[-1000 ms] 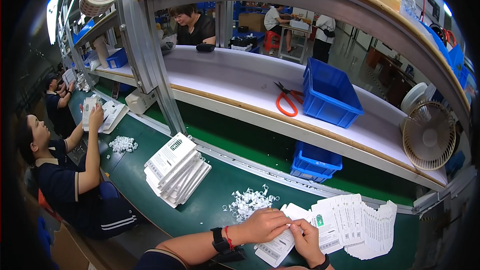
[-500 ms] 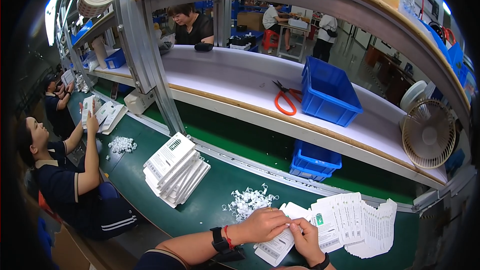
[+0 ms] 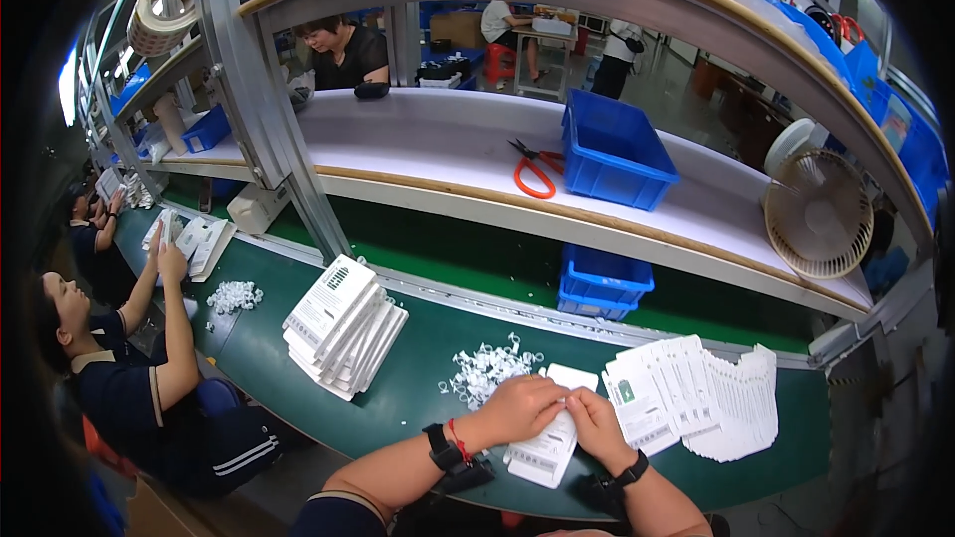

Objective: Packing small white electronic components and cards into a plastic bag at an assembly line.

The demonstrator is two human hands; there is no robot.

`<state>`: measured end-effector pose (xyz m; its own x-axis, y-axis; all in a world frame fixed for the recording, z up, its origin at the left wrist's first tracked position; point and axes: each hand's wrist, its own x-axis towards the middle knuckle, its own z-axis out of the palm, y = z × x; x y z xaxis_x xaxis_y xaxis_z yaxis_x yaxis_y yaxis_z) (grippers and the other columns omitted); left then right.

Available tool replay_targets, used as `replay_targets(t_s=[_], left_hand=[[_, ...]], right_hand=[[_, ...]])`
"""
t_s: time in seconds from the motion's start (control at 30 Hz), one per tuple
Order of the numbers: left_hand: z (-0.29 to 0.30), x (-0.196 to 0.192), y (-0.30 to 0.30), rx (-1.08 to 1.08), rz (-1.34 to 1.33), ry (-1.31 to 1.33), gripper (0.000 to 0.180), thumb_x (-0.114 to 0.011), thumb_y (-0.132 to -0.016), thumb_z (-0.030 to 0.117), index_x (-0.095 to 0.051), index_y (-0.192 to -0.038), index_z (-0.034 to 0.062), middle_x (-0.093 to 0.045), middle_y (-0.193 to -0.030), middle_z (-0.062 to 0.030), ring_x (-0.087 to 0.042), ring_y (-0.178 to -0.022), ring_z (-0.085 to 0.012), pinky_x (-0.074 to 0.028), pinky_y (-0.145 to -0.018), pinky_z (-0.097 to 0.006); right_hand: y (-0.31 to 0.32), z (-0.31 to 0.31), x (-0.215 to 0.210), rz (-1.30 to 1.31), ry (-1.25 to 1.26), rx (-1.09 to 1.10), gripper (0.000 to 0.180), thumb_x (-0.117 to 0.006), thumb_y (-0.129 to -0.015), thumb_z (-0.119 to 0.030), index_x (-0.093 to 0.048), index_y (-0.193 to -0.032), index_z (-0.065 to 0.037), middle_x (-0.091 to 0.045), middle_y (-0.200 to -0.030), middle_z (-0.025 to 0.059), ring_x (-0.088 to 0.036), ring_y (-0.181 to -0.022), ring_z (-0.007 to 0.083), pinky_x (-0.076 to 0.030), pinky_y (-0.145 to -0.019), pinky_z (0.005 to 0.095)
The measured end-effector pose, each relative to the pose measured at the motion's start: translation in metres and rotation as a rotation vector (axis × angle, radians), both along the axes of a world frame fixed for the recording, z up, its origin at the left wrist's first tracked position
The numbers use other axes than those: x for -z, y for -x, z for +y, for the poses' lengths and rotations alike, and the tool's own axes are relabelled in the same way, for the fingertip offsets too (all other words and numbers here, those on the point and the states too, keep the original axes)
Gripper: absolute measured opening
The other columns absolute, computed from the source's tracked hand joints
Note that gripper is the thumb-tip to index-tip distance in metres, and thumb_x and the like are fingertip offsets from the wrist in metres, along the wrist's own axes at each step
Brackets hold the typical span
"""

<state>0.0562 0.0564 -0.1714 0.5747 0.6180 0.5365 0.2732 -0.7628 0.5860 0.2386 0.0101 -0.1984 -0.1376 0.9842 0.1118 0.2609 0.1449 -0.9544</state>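
Note:
Over a flat white printed box (image 3: 542, 457) on the green table, my two hands meet with their fingertips together. My left hand (image 3: 519, 408), a dark band on its wrist, is closed in a pinch, and what lies between its fingers is hidden. My right hand (image 3: 595, 426) is closed at the box's right side, thumb and fingers bent in toward the left fingertips. Just beyond my left hand lies a heap of small white plastic loop pieces (image 3: 485, 370). To the right, several similar white flat boxes (image 3: 652, 396) overlap in a fan.
A leaning stack of white boxes (image 3: 333, 323) stands left of the heap. Above the table runs a white shelf (image 3: 418, 134) with a blue bin (image 3: 617, 164), orange-handled cutters (image 3: 534, 174) and a fan (image 3: 818, 214). A co-worker (image 3: 119, 368) sits at the left.
The view has shifted, so the shelf and bins appear higher and further left. My hands stay together over the same box, the right hand now more closed against the left fingertips.

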Motion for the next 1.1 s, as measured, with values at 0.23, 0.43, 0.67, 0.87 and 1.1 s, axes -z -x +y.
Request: replay_targets(t_s=[0.23, 0.43, 0.67, 0.87, 1.1], left_hand=[[0.006, 0.007, 0.000, 0.022, -0.048, 0.003, 0.017, -0.067, -0.081, 0.012, -0.068, -0.096, 0.0036, -0.066, -0.078, -0.0114, -0.063, -0.069, -0.0284, -0.050, -0.065, -0.036], [0.007, 0.010, -0.001, 0.007, -0.065, 0.013, 0.016, -0.068, -0.081, 0.013, -0.067, -0.094, 0.0032, -0.064, -0.076, -0.0118, -0.063, -0.068, -0.0276, -0.050, -0.063, -0.036], [0.011, 0.013, 0.001, -0.009, -0.036, 0.031, 0.017, -0.066, -0.085, 0.018, -0.068, -0.092, 0.0026, -0.066, -0.079, -0.0117, -0.063, -0.069, -0.0278, -0.050, -0.063, -0.037], [0.006, 0.007, 0.003, 0.006, -0.014, 0.032, 0.017, -0.066, -0.084, 0.019, -0.068, -0.093, 0.0042, -0.065, -0.079, -0.0114, -0.063, -0.070, -0.0276, -0.050, -0.063, -0.036], [0.006, 0.006, 0.003, 0.028, -0.001, 0.032, 0.017, -0.067, -0.082, 0.017, -0.067, -0.094, 0.0043, -0.064, -0.079, -0.0111, -0.063, -0.069, -0.0274, -0.050, -0.063, -0.036]], right_hand=[[0.002, 0.005, 0.005, -0.091, -0.138, 0.044, 0.019, -0.050, -0.097, -0.014, -0.059, -0.089, 0.000, -0.060, -0.073, 0.0117, -0.057, -0.065, 0.0169, -0.045, -0.060, 0.0291], [-0.011, 0.020, -0.007, -0.045, 0.047, -0.147, 0.019, -0.049, -0.099, -0.016, -0.059, -0.090, -0.002, -0.059, -0.078, 0.0028, -0.052, -0.072, 0.0085, -0.044, -0.064, 0.0244], [-0.014, 0.030, -0.002, 0.150, 0.260, -0.278, 0.018, -0.050, -0.099, -0.017, -0.060, -0.092, -0.004, -0.059, -0.084, -0.0034, -0.050, -0.076, 0.0034, -0.044, -0.067, 0.0206], [-0.017, 0.022, 0.001, 0.166, 0.197, -0.283, 0.018, -0.050, -0.100, -0.017, -0.061, -0.097, -0.003, -0.060, -0.088, -0.0018, -0.052, -0.082, 0.0041, -0.045, -0.072, 0.0208], [-0.019, 0.021, 0.004, 0.175, 0.180, -0.280, 0.019, -0.051, -0.100, -0.018, -0.061, -0.098, -0.002, -0.060, -0.086, -0.0019, -0.052, -0.079, 0.0035, -0.044, -0.070, 0.0201]])
